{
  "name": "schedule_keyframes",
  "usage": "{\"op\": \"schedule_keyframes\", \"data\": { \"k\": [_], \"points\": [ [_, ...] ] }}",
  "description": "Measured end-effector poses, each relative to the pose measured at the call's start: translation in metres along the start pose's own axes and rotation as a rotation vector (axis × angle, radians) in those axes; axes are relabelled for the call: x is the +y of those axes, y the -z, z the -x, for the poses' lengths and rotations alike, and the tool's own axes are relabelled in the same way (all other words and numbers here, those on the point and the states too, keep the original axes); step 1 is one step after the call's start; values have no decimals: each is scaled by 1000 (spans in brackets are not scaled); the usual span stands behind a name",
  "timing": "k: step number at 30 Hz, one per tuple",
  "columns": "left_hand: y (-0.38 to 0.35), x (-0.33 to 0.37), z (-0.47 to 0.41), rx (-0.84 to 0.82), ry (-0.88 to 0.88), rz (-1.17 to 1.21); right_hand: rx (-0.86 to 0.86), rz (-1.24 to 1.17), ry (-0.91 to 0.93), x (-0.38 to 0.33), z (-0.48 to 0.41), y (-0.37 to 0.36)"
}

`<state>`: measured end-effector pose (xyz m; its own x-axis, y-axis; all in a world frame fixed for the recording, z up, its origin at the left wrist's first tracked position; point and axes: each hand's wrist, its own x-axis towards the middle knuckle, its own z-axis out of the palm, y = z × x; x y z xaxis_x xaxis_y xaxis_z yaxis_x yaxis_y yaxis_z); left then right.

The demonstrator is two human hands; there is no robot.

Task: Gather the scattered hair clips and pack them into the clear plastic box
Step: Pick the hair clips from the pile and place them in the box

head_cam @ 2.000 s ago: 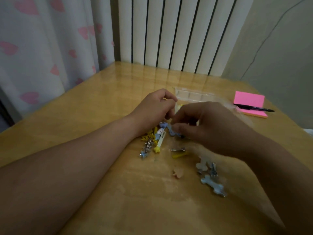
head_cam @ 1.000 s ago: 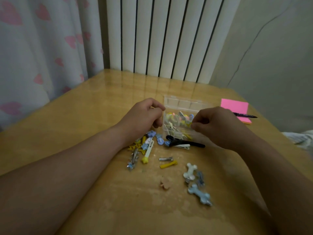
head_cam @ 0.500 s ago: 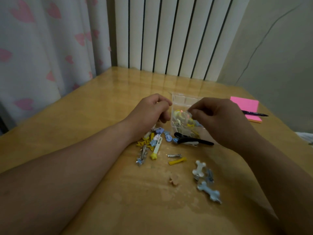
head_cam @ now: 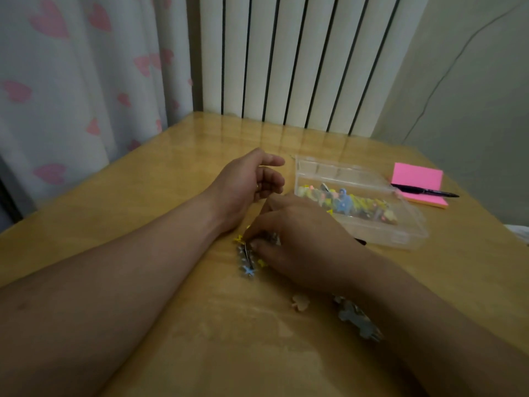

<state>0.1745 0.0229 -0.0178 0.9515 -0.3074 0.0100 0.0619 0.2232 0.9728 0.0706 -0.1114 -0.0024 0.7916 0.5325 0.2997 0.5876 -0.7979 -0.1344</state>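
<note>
- The right hand (head_cam: 300, 242) covers most of the loose hair clips (head_cam: 243, 242). Only a silver clip (head_cam: 248, 260) with a blue star and some yellow bits show at its fingertips, and we cannot tell whether it pinches one.
- The right forearm (head_cam: 429, 325) hides part of the blue-grey bone-shaped clip (head_cam: 357, 318).
- Of the black clip (head_cam: 361, 241) we see only a tip beside the wrist.
- Inside the clear plastic box (head_cam: 400, 236) the clips blur into one coloured mass that we cannot count.
- The left forearm (head_cam: 100, 296) and the right forearm run off the picture's edges.
</note>
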Motion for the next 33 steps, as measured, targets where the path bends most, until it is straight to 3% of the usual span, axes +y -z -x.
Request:
{"op": "schedule_keyframes", "data": {
  "k": [7,13,15,19,22,27,33],
  "points": [
    [-1,-1,-1,3,-4,-32,51,55,20,4,-3,-7],
    [0,1,-1,-14,4,8,323,-100,-111,22,5,14],
    [-2,0,-1,9,-46,-97,378,-132,-238,42,12,27],
    [-8,-6,2,-41,-153,-354,257,-124,-372,79,29,39],
    [-9,-9,4,-73,-194,-425,224,-115,-391,90,33,36],
    [-8,-9,5,-38,-238,-469,320,-113,-402,97,33,35],
    [-20,-10,14,-101,-438,-752,416,-54,-327,83,30,32]
  ]
}}
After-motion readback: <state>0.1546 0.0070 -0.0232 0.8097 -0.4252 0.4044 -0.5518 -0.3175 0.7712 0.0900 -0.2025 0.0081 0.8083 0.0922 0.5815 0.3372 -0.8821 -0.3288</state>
